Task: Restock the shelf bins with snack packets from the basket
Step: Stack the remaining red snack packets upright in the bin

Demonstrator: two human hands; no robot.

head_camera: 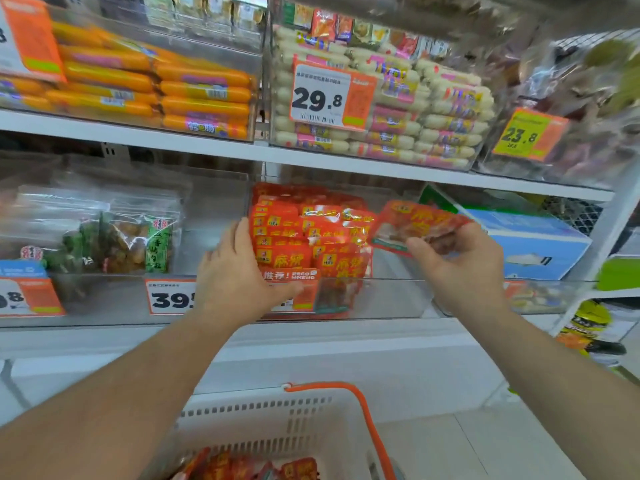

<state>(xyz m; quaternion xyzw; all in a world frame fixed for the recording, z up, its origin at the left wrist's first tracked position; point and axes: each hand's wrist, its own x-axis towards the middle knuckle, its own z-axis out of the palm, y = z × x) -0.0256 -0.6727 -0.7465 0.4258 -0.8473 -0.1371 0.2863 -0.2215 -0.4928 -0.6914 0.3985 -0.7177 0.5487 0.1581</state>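
Our right hand point(464, 268) pinches a red packet point(417, 223) above the clear bin point(388, 299), while our left hand point(239, 271), fingers straight, steadies the stacked packets point(311, 237); more lie in the basket point(277, 424) below.

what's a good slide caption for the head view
Right hand adds a red snack packet to the clear bin; left hand steadies the stack.

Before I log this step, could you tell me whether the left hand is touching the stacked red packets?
Touching: the head view shows the left hand flat against the stacked red packets.
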